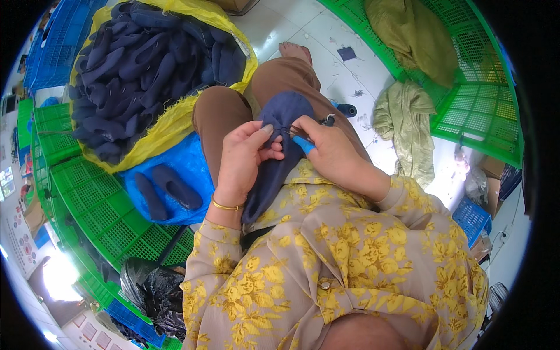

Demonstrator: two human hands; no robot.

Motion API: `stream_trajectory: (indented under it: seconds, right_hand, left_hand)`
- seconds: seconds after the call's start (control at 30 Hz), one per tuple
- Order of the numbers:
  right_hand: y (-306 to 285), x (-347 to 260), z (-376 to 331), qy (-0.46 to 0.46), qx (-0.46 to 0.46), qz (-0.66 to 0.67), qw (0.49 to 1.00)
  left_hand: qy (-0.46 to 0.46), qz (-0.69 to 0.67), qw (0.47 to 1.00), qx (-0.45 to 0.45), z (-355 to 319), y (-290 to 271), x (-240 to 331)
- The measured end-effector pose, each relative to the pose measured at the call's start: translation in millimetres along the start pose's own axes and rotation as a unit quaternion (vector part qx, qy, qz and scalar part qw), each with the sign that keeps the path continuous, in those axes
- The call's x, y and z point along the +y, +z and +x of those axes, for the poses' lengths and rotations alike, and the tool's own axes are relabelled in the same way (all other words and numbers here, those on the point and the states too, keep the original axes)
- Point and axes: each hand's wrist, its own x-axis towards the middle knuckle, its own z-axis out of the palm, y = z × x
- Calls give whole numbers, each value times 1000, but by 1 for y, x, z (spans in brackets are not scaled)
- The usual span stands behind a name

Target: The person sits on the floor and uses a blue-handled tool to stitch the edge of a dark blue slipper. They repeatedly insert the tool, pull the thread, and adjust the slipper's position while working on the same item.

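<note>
A navy fabric slipper (289,108) lies across my lap, its rounded toe pointing away from me and its longer part trailing back toward my waist. My left hand (245,153) pinches the gathered cloth near the middle with thumb and fingers. On the other side, my right hand (335,150) grips the same cloth, close to the left fingertips. A blue wrap (303,144) covers one of its digits. Just beyond my right knuckles shows a small dark object (328,120); its kind is unclear. Any needle or thread between the fingers is too small to make out.
At the left, a yellow sack (248,44) holds a heap of navy slippers (146,64). Two slippers (175,186) lie on blue plastic (198,157). Green crates (102,201) stand left and right. A thread spool (347,109) and pale cloth (405,114) lie at the right.
</note>
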Motion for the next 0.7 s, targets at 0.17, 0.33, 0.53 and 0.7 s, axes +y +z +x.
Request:
stream_trajectory:
  seconds: [0.17,0.33,0.53,0.7]
  right_hand:
    - [4,-2,3,38,3,25,999]
    - [10,-3,6,72,-2,52,996]
    - [8,-10,5,66,6,82,994]
    - [13,-9,5,31,39,85,995]
  left_hand:
    - [-3,5,1000,-5,3,-3,-2]
    - [6,11,1000,-2,2,-2,-4]
    - [13,19,1000,6,0,-2,-6]
    - [25,22,999,0,-1,-1,-9]
